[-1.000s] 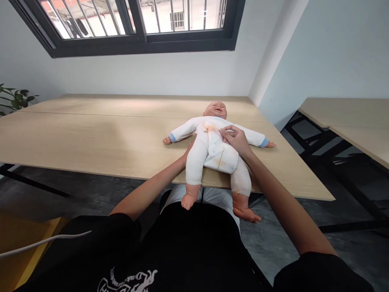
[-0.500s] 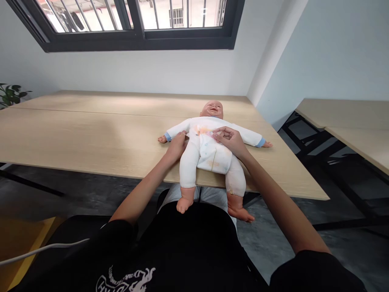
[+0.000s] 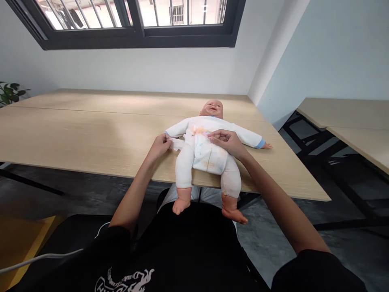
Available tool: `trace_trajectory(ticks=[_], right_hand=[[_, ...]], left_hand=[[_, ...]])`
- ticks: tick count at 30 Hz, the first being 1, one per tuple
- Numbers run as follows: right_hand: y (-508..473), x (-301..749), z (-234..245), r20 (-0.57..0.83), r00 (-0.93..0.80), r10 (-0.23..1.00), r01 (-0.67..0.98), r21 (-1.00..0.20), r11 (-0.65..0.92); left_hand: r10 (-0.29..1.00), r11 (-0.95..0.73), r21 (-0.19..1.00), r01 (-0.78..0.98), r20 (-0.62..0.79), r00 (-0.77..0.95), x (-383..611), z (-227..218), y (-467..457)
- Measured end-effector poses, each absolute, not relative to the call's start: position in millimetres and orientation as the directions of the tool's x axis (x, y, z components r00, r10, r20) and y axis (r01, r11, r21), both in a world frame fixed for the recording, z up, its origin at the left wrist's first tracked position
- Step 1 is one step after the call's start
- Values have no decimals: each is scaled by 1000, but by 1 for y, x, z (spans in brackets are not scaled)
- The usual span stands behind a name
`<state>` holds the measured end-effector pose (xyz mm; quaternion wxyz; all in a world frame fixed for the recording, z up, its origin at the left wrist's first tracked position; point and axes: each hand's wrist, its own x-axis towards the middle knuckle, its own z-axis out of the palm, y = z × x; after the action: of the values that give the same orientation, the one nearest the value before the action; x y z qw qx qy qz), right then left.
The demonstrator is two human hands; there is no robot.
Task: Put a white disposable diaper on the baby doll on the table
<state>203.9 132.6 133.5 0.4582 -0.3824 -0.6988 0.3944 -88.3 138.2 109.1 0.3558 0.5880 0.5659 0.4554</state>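
A baby doll in a white romper with blue cuffs lies on its back at the near edge of a light wooden table, its legs hanging over the edge. My left hand is closed on a white fabric flap pulled out from the doll's left side, covering the doll's hand there. My right hand rests on the doll's chest with its fingers pinched on the romper's front.
A second wooden table stands at the right across a dark floor gap. A potted plant shows at the far left. A black-framed window runs along the wall above. A white cable crosses my lap at lower left.
My left hand has come out from beside the doll's hip and drawn a white fabric flap sideways to the left. My right hand has stayed on the chest.
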Motion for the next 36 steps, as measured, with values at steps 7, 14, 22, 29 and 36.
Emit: trace_trajectory(ticks=[7, 14, 22, 29, 36], right_hand=[[132, 204, 133, 359, -296, 885, 192, -886, 423], [134, 204, 132, 362, -273, 892, 211, -882, 422], [130, 204, 131, 367, -279, 887, 206, -880, 428], [135, 197, 160, 473, -272, 838, 435, -717, 545], [145, 141, 199, 380, -622, 684, 515, -460, 723]], left_hand=[[988, -77, 991, -113, 61, -139, -92, 120, 134], [983, 168, 958, -231, -146, 112, -74, 127, 118], [991, 65, 977, -205, -40, 125, -79, 121, 124], [997, -38, 960, -276, 54, 49, -77, 120, 123], [984, -162, 947, -278, 177, 29, -64, 132, 122]])
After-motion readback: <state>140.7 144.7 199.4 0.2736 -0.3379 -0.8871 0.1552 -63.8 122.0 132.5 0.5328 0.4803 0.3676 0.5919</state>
